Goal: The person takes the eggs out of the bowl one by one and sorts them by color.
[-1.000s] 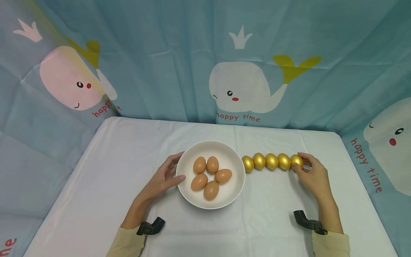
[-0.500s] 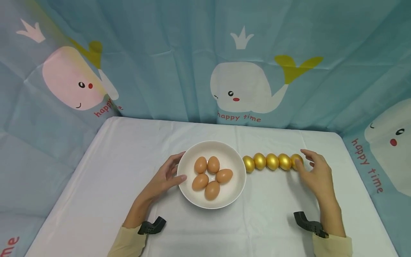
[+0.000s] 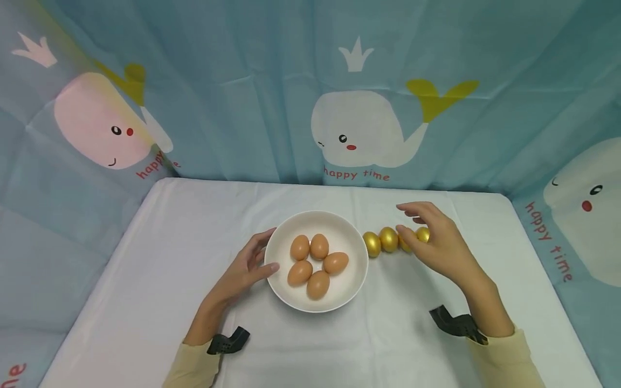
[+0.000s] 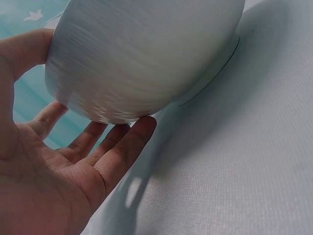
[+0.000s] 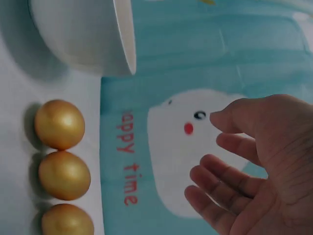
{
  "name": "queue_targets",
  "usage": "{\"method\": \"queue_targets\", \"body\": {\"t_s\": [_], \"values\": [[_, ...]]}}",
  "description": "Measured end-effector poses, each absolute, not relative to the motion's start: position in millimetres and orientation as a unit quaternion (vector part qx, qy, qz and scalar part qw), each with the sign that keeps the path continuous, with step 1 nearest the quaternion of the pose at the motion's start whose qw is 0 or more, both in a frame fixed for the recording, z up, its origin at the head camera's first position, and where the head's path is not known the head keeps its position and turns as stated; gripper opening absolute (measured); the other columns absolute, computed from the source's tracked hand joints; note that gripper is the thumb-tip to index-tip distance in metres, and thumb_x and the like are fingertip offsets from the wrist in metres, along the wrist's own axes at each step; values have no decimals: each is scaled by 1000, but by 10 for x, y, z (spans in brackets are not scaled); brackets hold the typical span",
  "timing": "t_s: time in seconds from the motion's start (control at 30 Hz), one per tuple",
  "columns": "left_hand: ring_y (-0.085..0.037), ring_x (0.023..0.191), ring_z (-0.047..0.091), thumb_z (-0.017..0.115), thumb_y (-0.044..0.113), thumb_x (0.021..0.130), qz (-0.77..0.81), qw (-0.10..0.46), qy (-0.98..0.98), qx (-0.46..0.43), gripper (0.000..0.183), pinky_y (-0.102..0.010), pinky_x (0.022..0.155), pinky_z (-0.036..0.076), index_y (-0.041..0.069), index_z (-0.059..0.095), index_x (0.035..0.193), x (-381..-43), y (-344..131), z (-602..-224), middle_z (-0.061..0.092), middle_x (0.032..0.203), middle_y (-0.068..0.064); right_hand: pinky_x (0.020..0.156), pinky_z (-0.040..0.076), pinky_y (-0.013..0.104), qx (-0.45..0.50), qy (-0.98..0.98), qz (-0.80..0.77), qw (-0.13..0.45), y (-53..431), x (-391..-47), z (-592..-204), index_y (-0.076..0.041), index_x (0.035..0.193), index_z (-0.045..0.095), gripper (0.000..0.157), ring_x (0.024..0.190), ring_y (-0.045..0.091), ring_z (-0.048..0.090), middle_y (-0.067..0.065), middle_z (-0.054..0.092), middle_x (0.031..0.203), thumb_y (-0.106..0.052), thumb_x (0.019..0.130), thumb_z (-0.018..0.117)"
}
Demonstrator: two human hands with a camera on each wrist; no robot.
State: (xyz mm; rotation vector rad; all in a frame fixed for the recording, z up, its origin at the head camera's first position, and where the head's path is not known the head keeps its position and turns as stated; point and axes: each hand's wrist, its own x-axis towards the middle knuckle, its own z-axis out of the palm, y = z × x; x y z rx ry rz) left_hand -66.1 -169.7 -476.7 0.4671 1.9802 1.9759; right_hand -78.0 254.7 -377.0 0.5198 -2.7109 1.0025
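Observation:
My left hand (image 3: 242, 272) holds a white bowl (image 3: 342, 233) by its left side, thumb over the rim. In the left wrist view the fingertips (image 4: 146, 125) touch the lower outside wall. Several brown eggs (image 3: 318, 247) lie inside the bowl, grouped in a ring. To the right, a row of gold eggs (image 3: 388, 240) lies on the table, beginning right at the bowl's edge. Over the right part of that row hovers my right hand (image 3: 441, 245), fingers loosely bent with nothing in them. It hides part of the row in the head view; gold eggs (image 5: 64, 175) also show in the right wrist view.
A white cloth (image 3: 194, 226) covers the table under everything. Behind and along both sides hangs a blue curtain (image 3: 271, 108) with whale prints. Each wrist carries a black mount (image 3: 458, 323).
My right hand has let go of the rightmost gold egg, risen and moved left over the row. My left hand stays on the bowl. The head view has shifted slightly.

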Motion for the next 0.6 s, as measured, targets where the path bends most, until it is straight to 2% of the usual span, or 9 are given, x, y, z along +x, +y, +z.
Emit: {"method": "queue_targets", "body": {"t_s": [0.1,0.2,0.43,0.6], "values": [[-9,146,52,71,4,98,683,152,694,169,78,-25,106,57,14,32,164,-675,-1736,-4729,37,166,-18,97,59,37,218,-910,338,102,2409,-832,-3711,-11,136,67,42,115,26,69,7,68,133,-7,95,77],[-11,146,52,71,4,98,686,153,691,170,78,-26,105,58,14,32,165,-663,-1728,-4739,36,165,-19,97,61,42,251,-906,330,85,2283,-861,-3654,-12,135,67,42,117,23,69,4,69,133,-7,94,78],[-7,143,54,70,3,97,686,149,691,171,78,-25,104,59,12,31,164,-674,-1727,-4740,38,162,-21,103,60,44,306,-906,291,23,1949,-912,-3512,-15,134,68,36,126,20,65,1,65,138,-17,98,75],[-6,144,53,70,3,98,688,152,688,174,78,-25,106,58,13,32,164,-682,-1715,-4752,37,164,-20,103,60,41,341,-905,253,-10,1753,-948,-3480,-16,133,68,35,126,18,64,-1,66,134,-20,99,73]]}}
